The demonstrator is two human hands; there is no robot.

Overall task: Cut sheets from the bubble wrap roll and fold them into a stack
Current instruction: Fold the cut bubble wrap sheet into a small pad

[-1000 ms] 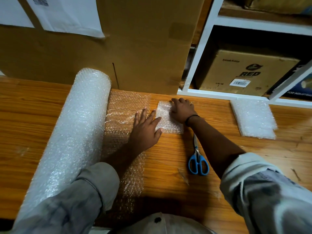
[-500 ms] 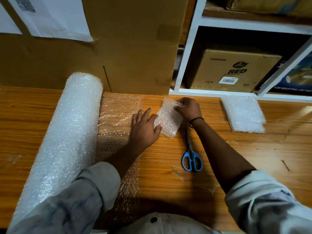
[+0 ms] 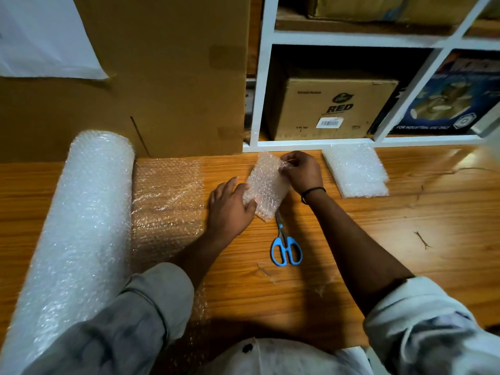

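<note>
A thick bubble wrap roll lies along the left of the wooden table, with its loose end spread flat beside it. A small folded bubble wrap sheet is tilted up off the table between my hands. My right hand pinches its upper right edge. My left hand holds its lower left edge with thumb and fingers. A stack of folded sheets rests to the right. Blue-handled scissors lie shut below the held sheet.
A large cardboard box stands against the back of the table. A white shelf unit to the right holds a cardboard box marked RED and a blue printed carton.
The small folded sheet lay flat under both hands; now it is lifted and tilted, pinched by my right hand and gripped by my left. The view has shifted left.
</note>
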